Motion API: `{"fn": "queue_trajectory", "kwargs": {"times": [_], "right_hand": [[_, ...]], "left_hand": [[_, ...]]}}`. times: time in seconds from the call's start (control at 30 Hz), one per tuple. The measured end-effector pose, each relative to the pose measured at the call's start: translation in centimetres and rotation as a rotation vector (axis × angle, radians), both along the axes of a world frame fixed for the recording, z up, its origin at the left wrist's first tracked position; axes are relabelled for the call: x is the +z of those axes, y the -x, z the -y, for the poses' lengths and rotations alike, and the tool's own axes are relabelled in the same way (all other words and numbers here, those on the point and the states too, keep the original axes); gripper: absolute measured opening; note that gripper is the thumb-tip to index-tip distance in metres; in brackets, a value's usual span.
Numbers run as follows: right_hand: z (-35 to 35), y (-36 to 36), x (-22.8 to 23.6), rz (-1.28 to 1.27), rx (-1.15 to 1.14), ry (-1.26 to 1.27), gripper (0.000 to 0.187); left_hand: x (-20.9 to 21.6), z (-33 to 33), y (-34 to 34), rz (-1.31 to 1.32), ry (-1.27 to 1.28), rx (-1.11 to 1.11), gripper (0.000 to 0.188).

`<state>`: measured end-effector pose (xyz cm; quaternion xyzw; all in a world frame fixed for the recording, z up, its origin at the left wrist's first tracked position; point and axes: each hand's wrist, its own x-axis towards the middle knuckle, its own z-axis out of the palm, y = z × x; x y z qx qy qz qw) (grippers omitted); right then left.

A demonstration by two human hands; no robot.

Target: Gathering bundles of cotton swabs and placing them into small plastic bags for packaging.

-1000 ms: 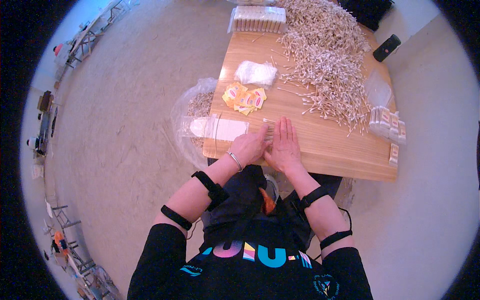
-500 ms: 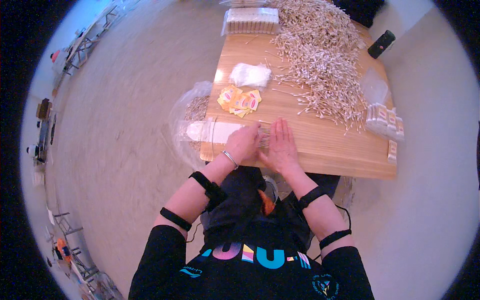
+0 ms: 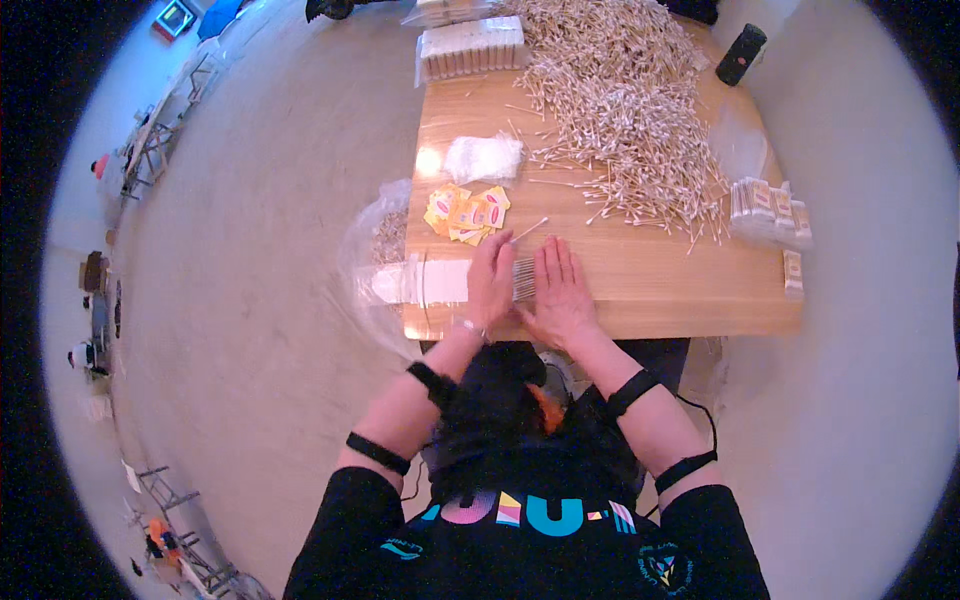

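My left hand (image 3: 490,284) lies with its fingers stretched forward at the left end of a row of cotton swabs (image 3: 524,279). My right hand (image 3: 562,297), flat with fingers extended, borders the row's right end. The swabs lie side by side between the two hands; parts of the row are hidden under them. Left of my left hand runs a white strip (image 3: 447,282) that reaches toward the table's left edge. One loose cotton swab (image 3: 530,230) lies at an angle just beyond my fingertips.
A big heap of cotton swabs (image 3: 640,130) covers the far side of the wooden table (image 3: 690,290). Yellow-and-white cards (image 3: 467,212), clear bags (image 3: 484,158) and packed swabs (image 3: 470,50) lie at left. More packs (image 3: 770,210) and a black cylinder (image 3: 741,55) stand at right.
My left hand has turned and straightened from a bent-finger pose over the row to fingers pointing forward. A loose swab shows more plainly beyond it. My right hand stays by the row.
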<state>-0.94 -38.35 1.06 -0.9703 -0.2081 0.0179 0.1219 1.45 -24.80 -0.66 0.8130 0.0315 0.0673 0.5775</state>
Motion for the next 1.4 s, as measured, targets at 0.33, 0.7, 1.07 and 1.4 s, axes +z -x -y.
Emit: {"fn": "queue_trajectory", "kwargs": {"times": [0.33,0.7,1.07,1.4], "right_hand": [[-0.2,0.9,0.7,-0.031,0.035,0.099,0.078],[-3.8,0.7,0.6,-0.106,-0.017,0.181,0.08],[-9.2,0.8,0.0,-0.153,0.07,0.136,0.085],[-11.8,1.2,-0.8,-0.046,0.057,-0.031,0.082]], "left_hand": [[-1.0,1.2,2.4,-0.044,0.323,-0.05,0.052],[-0.5,-0.9,1.9,-0.017,0.442,-0.038,0.059],[0.8,-5.9,2.5,-0.016,0.231,0.086,0.051],[3.3,-14.9,3.7,0.178,-0.529,-0.177,0.061]]}}
